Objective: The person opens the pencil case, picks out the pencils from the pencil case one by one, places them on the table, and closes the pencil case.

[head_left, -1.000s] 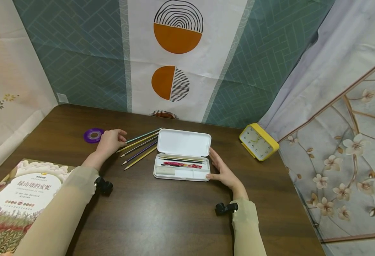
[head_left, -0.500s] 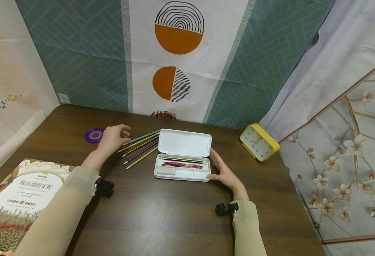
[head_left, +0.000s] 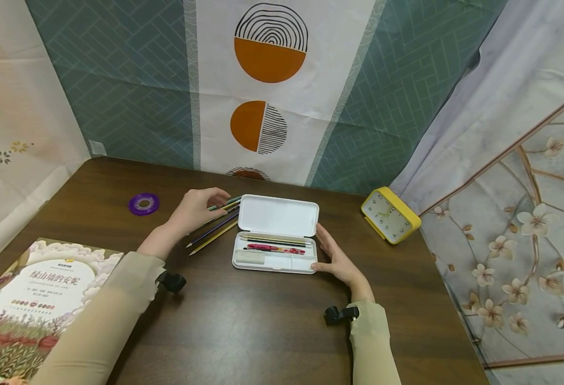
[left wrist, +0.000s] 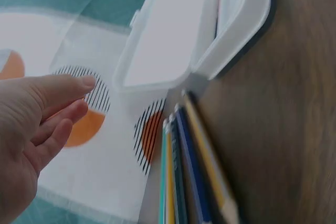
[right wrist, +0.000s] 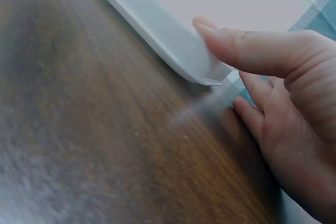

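Observation:
My left hand (head_left: 197, 209) is over several pencils (head_left: 213, 237) lying fanned out left of the white pencil case (head_left: 278, 214). Its fingers are loosely bent with nothing between them, and it hides part of the pencils. In the left wrist view, the pencil ends (left wrist: 184, 124) point toward the case. The case lies with its lid up; inside are a few pencils, a red patterned pen (head_left: 276, 248) and a whitish eraser (head_left: 250, 258). My right hand (head_left: 338, 262) holds the case's right end, thumb (right wrist: 236, 45) over the rim, fingers along the outer side.
A purple tape roll (head_left: 144, 203) lies at the back left of the brown table (head_left: 243, 331). A book with a flowery cover (head_left: 46, 299) is at the left, beneath the left forearm. A yellow alarm clock (head_left: 390, 215) stands at the right, near patterned curtains.
My left hand has moved right, from the pencils' left side to above them near the case, fully uncovering the purple roll. My right hand stays on the case.

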A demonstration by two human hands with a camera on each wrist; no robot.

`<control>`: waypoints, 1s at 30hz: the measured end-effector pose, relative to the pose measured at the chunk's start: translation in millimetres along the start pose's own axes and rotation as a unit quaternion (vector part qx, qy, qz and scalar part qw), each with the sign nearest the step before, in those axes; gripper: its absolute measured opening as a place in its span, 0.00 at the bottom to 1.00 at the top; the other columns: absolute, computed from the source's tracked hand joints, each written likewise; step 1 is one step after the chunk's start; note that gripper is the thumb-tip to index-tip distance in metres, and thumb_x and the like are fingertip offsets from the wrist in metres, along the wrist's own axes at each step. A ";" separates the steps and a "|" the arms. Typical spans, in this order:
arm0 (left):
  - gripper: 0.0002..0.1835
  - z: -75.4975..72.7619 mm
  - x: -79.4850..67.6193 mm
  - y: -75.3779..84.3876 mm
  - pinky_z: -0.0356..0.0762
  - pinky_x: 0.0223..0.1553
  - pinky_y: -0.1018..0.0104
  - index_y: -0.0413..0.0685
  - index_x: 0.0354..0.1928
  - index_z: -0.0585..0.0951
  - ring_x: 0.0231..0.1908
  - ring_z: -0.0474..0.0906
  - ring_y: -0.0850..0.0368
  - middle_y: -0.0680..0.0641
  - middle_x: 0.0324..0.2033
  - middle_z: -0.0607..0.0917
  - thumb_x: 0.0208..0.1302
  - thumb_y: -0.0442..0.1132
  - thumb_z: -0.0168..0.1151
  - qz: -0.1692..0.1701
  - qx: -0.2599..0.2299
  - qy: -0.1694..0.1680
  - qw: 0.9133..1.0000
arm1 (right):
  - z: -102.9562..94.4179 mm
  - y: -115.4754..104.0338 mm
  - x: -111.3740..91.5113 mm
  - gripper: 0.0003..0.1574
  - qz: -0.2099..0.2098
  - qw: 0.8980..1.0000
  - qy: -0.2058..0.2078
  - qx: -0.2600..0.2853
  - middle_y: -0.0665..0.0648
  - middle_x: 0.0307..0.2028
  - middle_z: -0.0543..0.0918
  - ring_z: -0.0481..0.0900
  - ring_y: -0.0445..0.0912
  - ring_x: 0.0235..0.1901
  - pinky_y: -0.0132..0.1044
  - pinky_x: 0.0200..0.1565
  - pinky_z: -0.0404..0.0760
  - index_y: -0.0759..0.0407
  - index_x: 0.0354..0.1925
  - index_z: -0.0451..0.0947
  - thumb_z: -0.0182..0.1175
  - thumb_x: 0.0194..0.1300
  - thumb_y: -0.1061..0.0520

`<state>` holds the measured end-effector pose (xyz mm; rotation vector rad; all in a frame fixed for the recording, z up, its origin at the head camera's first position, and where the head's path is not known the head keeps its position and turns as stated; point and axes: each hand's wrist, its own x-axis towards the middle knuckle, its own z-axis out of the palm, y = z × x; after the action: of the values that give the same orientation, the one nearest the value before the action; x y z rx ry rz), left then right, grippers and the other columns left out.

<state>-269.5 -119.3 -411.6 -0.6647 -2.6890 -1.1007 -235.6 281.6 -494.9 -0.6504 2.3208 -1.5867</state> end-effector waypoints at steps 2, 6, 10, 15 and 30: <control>0.19 6.2 1.6 4.2 0.80 0.49 0.47 0.36 0.51 0.80 0.42 0.84 0.43 0.37 0.41 0.87 0.56 0.30 0.70 0.014 -0.002 -0.013 1.000 | 0.2 -0.1 0.0 0.66 -0.001 1.000 0.000 0.000 0.56 0.79 0.41 0.38 0.54 0.77 0.63 0.72 0.42 0.51 0.78 0.37 0.68 0.56 0.67; 0.19 19.7 4.2 9.9 0.81 0.48 0.49 0.35 0.50 0.81 0.41 0.84 0.46 0.39 0.40 0.88 0.55 0.29 0.70 0.038 -0.003 -0.032 0.999 | 0.6 -0.3 0.1 0.66 -0.003 1.000 0.002 0.000 0.57 0.78 0.41 0.38 0.55 0.77 0.63 0.72 0.43 0.52 0.78 0.37 0.68 0.56 0.68; 0.18 32.6 6.2 12.9 0.82 0.45 0.53 0.37 0.50 0.81 0.40 0.85 0.47 0.42 0.39 0.88 0.56 0.29 0.69 0.048 0.003 -0.054 0.997 | 0.9 -0.9 -0.3 0.66 -0.001 1.000 0.002 -0.002 0.56 0.78 0.41 0.39 0.54 0.78 0.63 0.72 0.43 0.51 0.78 0.37 0.69 0.56 0.67; 0.18 47.5 7.7 14.8 0.83 0.44 0.55 0.38 0.49 0.82 0.40 0.84 0.50 0.43 0.39 0.88 0.55 0.28 0.70 0.047 0.020 -0.087 0.995 | 0.5 -0.9 -0.1 0.67 0.001 1.000 0.002 -0.002 0.56 0.79 0.41 0.39 0.53 0.78 0.63 0.72 0.43 0.50 0.78 0.37 0.69 0.56 0.66; 0.16 70.6 9.4 14.9 0.82 0.45 0.58 0.40 0.49 0.83 0.39 0.83 0.54 0.46 0.36 0.88 0.59 0.25 0.62 0.047 0.058 -0.174 0.982 | 1.0 -3.6 -0.6 0.67 0.005 1.000 0.004 0.001 0.56 0.79 0.41 0.39 0.53 0.78 0.62 0.73 0.43 0.51 0.78 0.37 0.69 0.56 0.67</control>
<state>-269.7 -57.5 -449.9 -1.0365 -2.9420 -0.8658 -233.9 280.0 -492.0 -0.6326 2.3246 -1.5901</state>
